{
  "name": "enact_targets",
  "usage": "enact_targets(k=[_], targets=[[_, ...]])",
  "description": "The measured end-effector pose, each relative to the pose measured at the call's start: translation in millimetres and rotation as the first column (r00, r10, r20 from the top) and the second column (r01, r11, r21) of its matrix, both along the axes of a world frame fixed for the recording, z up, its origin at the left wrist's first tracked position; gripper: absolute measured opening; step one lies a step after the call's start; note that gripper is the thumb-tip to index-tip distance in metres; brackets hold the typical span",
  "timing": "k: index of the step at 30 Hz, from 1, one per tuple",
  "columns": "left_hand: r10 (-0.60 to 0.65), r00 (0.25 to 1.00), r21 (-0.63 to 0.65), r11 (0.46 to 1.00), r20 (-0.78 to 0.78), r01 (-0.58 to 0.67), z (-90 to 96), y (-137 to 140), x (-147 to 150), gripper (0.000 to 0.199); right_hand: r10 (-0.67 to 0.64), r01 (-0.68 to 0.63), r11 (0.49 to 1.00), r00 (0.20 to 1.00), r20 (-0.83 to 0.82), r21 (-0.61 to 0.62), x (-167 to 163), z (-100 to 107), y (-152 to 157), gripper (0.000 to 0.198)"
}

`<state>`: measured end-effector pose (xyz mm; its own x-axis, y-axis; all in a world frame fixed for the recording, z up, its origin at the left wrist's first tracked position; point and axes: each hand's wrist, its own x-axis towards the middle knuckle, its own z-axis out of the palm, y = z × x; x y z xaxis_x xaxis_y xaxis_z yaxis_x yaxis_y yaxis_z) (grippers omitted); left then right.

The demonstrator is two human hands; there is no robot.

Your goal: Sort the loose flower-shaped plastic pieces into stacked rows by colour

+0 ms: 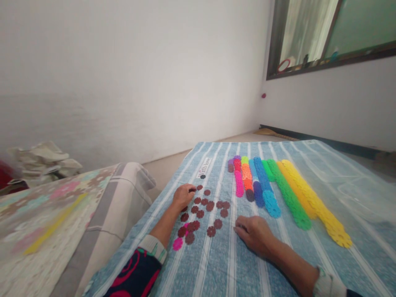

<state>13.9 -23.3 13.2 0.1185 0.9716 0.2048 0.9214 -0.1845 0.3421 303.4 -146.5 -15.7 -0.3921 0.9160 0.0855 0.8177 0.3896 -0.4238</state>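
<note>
Here by the wall, both hands are over the blue striped cloth (216,272), well apart from each other. The left hand (185,196) is in at the upper left edge of the scattered brown notched discs (210,206), fingertips at a dark disc (192,189); whether they grip it, I can't tell. And the right hand (255,235) rests to the right of the scatter, fingers curled, their grip hidden from me. Down near the left forearm, a bright pink disc (177,244) lies among the browns! Up top, a black disc (203,177) sits by the "With love" lettering (205,166). Off right, overlapping rows: pink (239,183), green (291,200), yellow (318,200) longest-looking.
</note>
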Motion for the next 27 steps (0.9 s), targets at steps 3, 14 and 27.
enact_targets(k=[3,14,27], targets=[[0.010,0.999,-0.015,1.000,0.040,-0.010,0.6,-1.0,-1.7,0.028,-0.010,0.010,1.000,1.000,-0.006,-0.006,0.7,-1.3,0.2,0.020],[0.047,0.987,0.041,0.998,0.153,-0.054,-13.1,-0.6,-6.7,0.024,0.016,-0.018,1.000,0.995,-0.095,-0.018,3.4,-7.6,0.3,0.022],[0.039,0.961,0.030,0.998,0.273,-0.049,-21.5,-2.4,-9.0,0.033,-0.039,0.022,0.994,0.986,-0.159,-0.108,1.9,-11.6,4.3,0.026]])
